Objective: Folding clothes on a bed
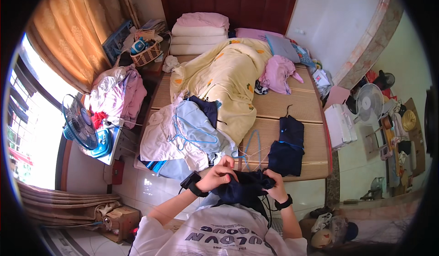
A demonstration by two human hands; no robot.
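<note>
A dark navy garment (236, 189) is bunched in front of my body, just off the near edge of the bed. The fingers and thumb of my left hand (219, 173) pinch its upper left part. At its right end, my right hand (276, 185) grips the gathered cloth. Blue hangers (252, 149) lie on the bamboo mat (284, 95) just beyond my hands. To their right rest folded navy clothes (286, 158). On the left is a loose heap with a white shirt (159, 129), a light blue garment (195, 119) and navy shorts (207, 108).
A yellow quilt (219, 71) covers the middle of the bed, with a pink garment (279, 74) beside it. Folded white bedding (199, 38) is stacked by the headboard (229, 2). A blue fan (82, 125) stands at left; a white box (339, 125) and another fan (369, 101) are at right.
</note>
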